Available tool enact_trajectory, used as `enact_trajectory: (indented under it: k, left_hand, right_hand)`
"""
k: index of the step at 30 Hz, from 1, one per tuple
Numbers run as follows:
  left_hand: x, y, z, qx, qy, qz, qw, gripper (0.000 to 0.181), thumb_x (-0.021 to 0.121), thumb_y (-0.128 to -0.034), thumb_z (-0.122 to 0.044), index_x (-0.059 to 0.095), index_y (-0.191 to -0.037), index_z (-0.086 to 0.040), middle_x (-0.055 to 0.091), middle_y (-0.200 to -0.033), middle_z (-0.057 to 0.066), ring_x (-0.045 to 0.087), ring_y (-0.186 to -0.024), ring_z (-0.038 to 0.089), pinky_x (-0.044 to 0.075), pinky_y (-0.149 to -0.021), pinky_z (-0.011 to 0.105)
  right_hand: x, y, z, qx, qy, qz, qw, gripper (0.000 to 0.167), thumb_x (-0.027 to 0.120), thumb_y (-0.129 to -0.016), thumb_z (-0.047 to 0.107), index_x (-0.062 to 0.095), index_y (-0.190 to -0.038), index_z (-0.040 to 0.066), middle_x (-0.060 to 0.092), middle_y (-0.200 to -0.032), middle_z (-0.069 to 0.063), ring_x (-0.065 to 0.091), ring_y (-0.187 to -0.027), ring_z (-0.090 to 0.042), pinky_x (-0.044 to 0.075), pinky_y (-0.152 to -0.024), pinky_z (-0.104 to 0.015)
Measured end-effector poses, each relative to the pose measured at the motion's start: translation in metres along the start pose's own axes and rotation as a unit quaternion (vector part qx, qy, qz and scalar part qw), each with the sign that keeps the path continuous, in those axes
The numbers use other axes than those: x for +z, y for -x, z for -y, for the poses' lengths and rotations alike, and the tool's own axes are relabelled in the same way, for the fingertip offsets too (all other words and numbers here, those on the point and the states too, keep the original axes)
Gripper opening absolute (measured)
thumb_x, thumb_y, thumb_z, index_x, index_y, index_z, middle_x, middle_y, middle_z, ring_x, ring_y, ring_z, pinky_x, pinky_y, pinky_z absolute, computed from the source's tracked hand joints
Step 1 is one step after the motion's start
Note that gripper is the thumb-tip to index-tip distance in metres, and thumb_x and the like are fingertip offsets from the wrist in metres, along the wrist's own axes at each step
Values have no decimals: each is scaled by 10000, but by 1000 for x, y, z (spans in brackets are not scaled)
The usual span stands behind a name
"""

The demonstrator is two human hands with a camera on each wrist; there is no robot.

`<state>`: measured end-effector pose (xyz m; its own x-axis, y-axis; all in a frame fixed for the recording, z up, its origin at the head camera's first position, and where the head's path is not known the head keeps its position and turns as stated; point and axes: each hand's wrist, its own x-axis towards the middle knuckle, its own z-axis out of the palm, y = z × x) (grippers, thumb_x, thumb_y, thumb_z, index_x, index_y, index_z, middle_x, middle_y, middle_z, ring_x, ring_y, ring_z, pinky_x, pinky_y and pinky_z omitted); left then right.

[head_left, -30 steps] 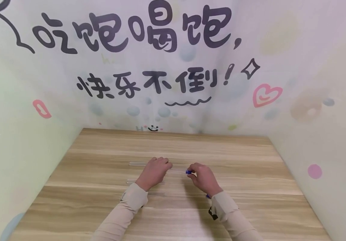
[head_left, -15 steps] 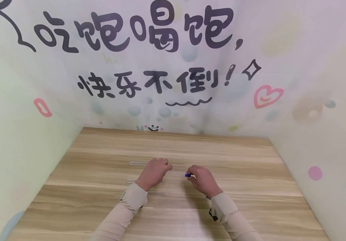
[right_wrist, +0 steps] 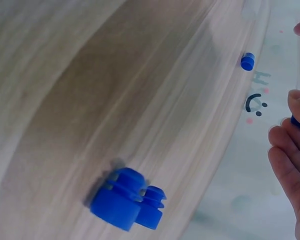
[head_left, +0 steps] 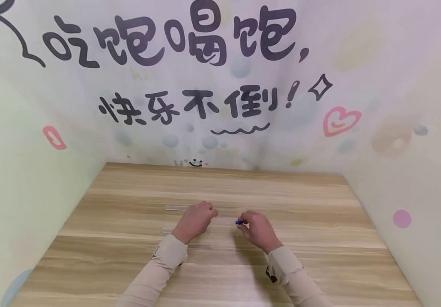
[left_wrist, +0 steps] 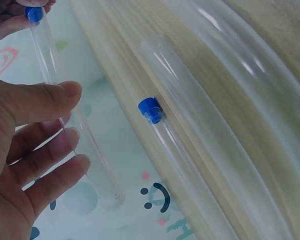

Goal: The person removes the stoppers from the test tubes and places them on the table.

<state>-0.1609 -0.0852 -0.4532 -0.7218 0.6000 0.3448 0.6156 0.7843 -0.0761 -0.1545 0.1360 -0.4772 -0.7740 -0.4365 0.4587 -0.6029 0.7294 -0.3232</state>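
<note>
Left-wrist view, upper left: cap (left_wrist: 35,14) apparently seated in tube (left_wrist: 86,138), likely stoppered; left grip (left_wrist: 32,137) pinches tube, right grip (head_left: 259,230) cap.

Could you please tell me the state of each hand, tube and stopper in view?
Left hand: holds a slender clear tube.
Right hand: pinches that tube's blue cylindrical stopper.
Held tube: stopper at its end, seating unclear.
Far clear lying tube: blue-stoppered.
Middle clear lying tube: visible end unstoppered.
Nearest clear lying tube: stoppering unclear.
Nearer loose blue stopper: on table.
Farther loose blue stopper: on table.
</note>
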Motion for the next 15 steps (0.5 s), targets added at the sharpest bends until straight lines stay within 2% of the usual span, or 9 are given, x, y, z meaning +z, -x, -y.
enact_trajectory:
  k: [8,15]
  left_hand:
    - [1,1,0,35,-77,-139,9999,171,698,-760,16,718,-801,-148,640,-764,-11,608,-700,135,492,-517,250]
    - [-2,1,0,70,-173,-233,9996,184,701,-751,25,721,-798,-152,625,-739,-15,599,-677,126,477,-491,233]
  right_hand:
    - [-3,-3,-1,176,-59,-36,9998,149,809,-716,66,667,-750,100,670,-735,9,627,-652,-100,515,-600,-221]
    - [-3,-5,-4,65,-106,-99,9999,144,802,-719,55,671,-758,99,677,-752,5,652,-684,-122,532,-631,-242]
